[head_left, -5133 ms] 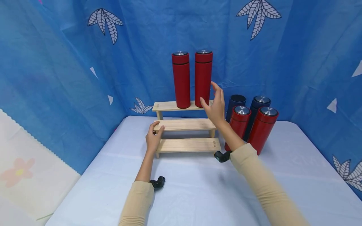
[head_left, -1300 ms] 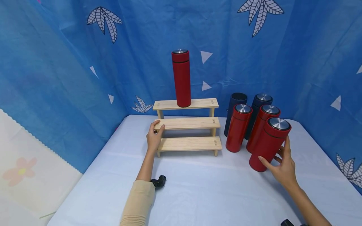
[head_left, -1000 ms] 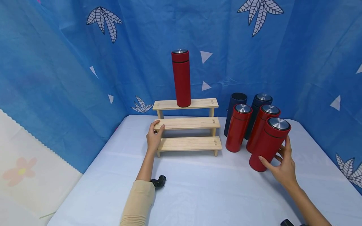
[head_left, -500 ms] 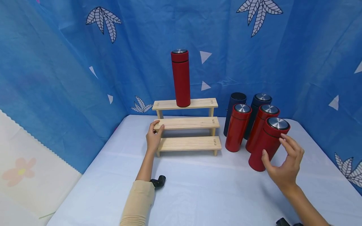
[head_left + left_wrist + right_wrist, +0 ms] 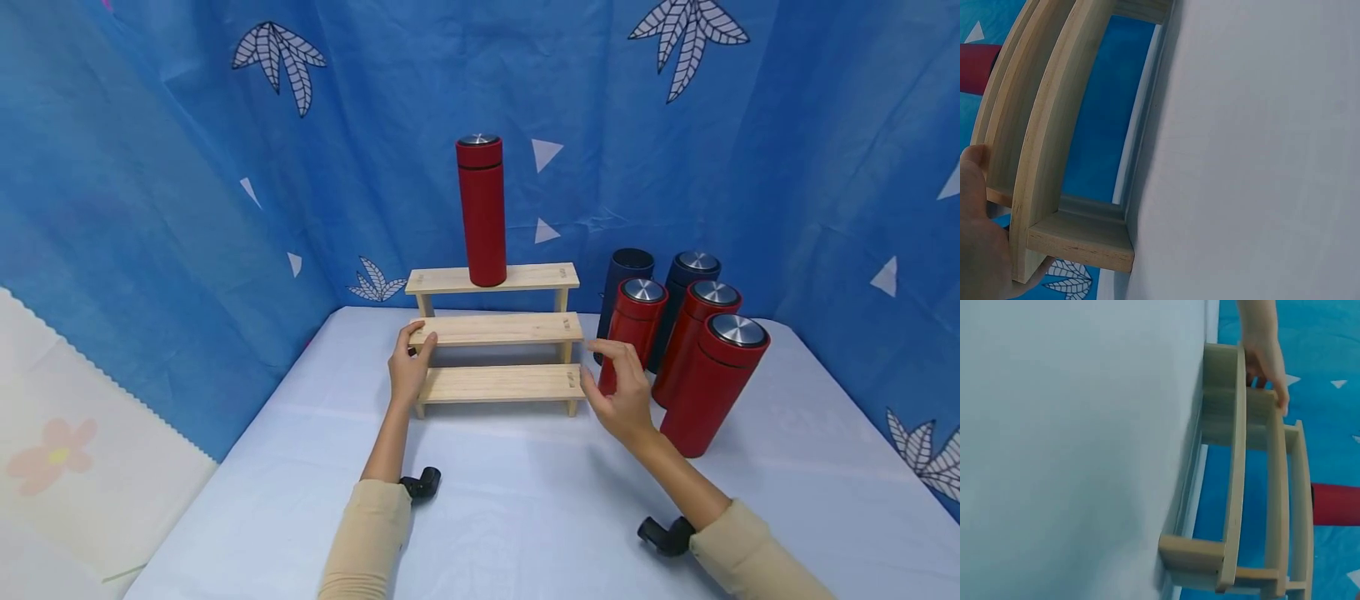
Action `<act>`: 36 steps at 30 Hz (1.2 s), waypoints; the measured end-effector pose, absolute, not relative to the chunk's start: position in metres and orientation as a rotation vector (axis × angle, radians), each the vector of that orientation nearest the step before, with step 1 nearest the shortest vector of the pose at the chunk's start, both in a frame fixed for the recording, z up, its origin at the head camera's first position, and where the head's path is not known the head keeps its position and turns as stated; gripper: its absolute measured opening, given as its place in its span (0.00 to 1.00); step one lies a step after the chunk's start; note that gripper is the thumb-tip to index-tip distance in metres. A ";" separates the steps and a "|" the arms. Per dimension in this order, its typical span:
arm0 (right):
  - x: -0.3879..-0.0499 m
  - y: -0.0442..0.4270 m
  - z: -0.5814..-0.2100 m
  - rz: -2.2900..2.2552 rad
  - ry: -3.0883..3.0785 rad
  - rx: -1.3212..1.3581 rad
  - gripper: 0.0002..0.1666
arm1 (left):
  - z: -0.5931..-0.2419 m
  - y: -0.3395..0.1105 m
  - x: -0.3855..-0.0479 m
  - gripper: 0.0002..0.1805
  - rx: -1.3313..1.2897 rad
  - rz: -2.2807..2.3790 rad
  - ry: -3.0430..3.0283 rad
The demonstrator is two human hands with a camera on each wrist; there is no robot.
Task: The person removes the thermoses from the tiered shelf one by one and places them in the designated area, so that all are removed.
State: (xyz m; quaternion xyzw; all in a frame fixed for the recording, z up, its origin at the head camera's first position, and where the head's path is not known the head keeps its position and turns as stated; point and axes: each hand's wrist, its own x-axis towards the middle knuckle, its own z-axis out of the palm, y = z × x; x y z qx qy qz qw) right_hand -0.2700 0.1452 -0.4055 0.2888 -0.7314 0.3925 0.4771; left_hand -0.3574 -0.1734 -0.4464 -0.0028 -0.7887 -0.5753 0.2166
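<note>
A three-step wooden rack [image 5: 498,384] stands on the table. My left hand [image 5: 408,367] holds the left end of its middle step, thumb on top; the left wrist view shows the same hand [image 5: 982,250] at the boards' end. A red thermos flask [image 5: 482,212] stands upright on the top step, left of its right half. My right hand [image 5: 622,396] is in the air by the rack's right end, thumb and fingers apart and curved, holding nothing. Behind it stands a red flask [image 5: 640,321], partly hidden. To its right is the front red flask [image 5: 716,387].
Another red flask [image 5: 693,333] stands between those two. Two dark blue flasks [image 5: 630,267] stand behind the red ones, close together. A white cloth covers the table [image 5: 525,517]; a blue patterned curtain [image 5: 375,167] hangs behind it.
My right hand took the second red flask off the top step, set it down at the front right, let go, and moved left to the rack. My left hand stayed on the rack.
</note>
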 end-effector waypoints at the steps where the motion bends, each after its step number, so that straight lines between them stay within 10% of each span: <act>1: -0.277 0.139 -0.405 0.984 -1.793 0.698 0.22 | -0.447 -0.174 -0.358 0.28 -0.008 -1.588 -2.187; 18: -0.376 0.071 -0.327 1.191 -1.625 0.687 0.20 | -0.446 -0.173 -0.357 0.24 -0.030 -1.581 -2.178; 36: -0.431 0.036 -0.289 1.398 -2.159 0.720 0.59 | -0.447 -0.172 -0.357 0.23 -0.029 -1.581 -2.156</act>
